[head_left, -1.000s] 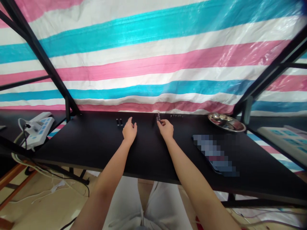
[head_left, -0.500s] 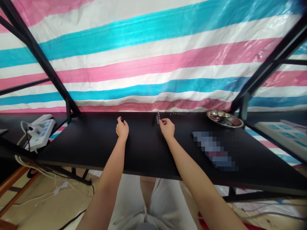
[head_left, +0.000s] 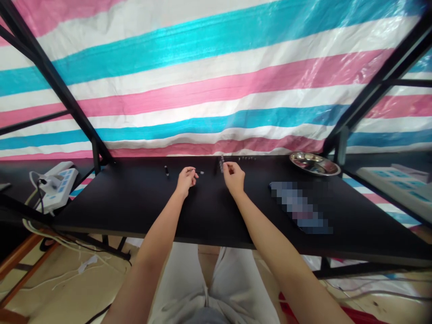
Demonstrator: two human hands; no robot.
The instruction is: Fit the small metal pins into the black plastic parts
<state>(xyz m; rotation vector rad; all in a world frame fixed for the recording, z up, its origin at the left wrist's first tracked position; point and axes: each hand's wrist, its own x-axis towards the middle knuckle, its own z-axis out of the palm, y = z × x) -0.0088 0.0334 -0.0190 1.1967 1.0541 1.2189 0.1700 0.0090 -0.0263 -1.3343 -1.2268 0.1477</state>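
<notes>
Reaching over the middle of the black table, my left hand [head_left: 186, 181] has its thumb and fingers pinched at a small dark piece with a silvery end [head_left: 201, 173]. To its left a short black cylinder with a light tip [head_left: 166, 171] is on the tabletop. My right hand [head_left: 234, 178] is closed in a pinch at the near end of a row of small silvery pieces [head_left: 222, 163]. Whatever lies between its fingertips is hidden. Several tiny silvery bits [head_left: 248, 158] form a line near the back edge.
A round steel plate [head_left: 300, 168] stands at the back right of the black table [head_left: 141, 211]. In front of it is a blurred-out blue object [head_left: 299, 209]. White power strips [head_left: 64, 184] lie at far left. Black frame posts [head_left: 76, 114] and a striped sheet [head_left: 202, 96] bound the back.
My left hand has moved right, toward my right hand. The short black cylinder now shows on the table where that hand was. My right hand stays at the row.
</notes>
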